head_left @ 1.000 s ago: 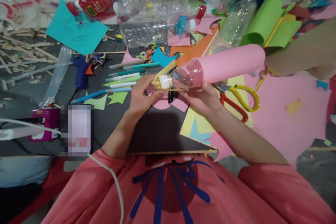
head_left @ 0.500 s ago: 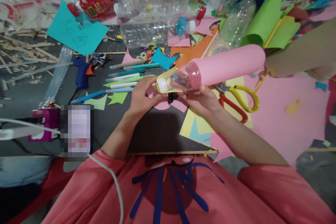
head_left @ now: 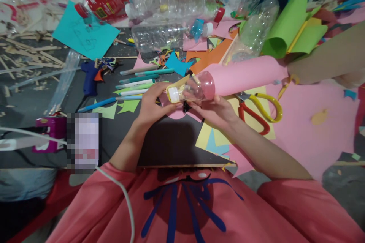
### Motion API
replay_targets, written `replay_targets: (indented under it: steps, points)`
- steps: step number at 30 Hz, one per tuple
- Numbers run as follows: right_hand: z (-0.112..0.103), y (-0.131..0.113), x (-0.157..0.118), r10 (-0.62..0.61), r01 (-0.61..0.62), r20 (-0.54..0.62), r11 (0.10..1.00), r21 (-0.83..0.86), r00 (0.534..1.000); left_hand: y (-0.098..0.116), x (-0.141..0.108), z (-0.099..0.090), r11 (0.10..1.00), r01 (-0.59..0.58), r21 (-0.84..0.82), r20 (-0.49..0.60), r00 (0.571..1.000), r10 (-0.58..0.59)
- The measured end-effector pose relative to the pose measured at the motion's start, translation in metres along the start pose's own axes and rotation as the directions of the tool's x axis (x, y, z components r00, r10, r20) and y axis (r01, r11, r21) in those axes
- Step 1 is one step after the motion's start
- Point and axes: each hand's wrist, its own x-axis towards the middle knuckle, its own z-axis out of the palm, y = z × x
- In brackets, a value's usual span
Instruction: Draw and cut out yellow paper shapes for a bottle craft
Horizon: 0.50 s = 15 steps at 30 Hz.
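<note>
A clear plastic bottle wrapped in pink paper [head_left: 245, 75] lies across my hands, its white cap [head_left: 173, 94] pointing left. A strip of yellow paper [head_left: 182, 82] runs by the cap and neck. My left hand [head_left: 154, 104] has its thumb and fingers around the yellow paper at the cap end. My right hand [head_left: 219, 112] grips the bottle from below, near the edge of the pink paper; some fingers show blurred through the clear plastic. Scissors with red and yellow handles [head_left: 258, 112] lie just right of my right hand.
Markers [head_left: 137, 83], a blue glue gun [head_left: 89, 78] and a blurred-out phone [head_left: 86, 142] lie to the left. Clear bottles [head_left: 159, 36] fill the back. Another person's arm [head_left: 327, 57] reaches in from the right, above pink paper [head_left: 313, 129].
The bottle has shifted slightly left and its cap end has tipped a little. Both of my hands have moved slightly left with it, still holding.
</note>
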Motion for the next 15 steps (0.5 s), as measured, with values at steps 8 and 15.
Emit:
replay_targets:
  steps: [8,15]
  points:
    - [0.019,0.018,-0.026,0.192,-0.193,-0.073,0.981,0.000,0.979,0.003,0.012,-0.015,1.000,0.017,-0.013,0.215,0.977,-0.014]
    - [0.036,-0.040,-0.052,0.467,-0.106,0.148,0.476,-0.873,0.872,0.000,0.014,-0.016,0.997,0.064,-0.045,0.239,0.970,-0.051]
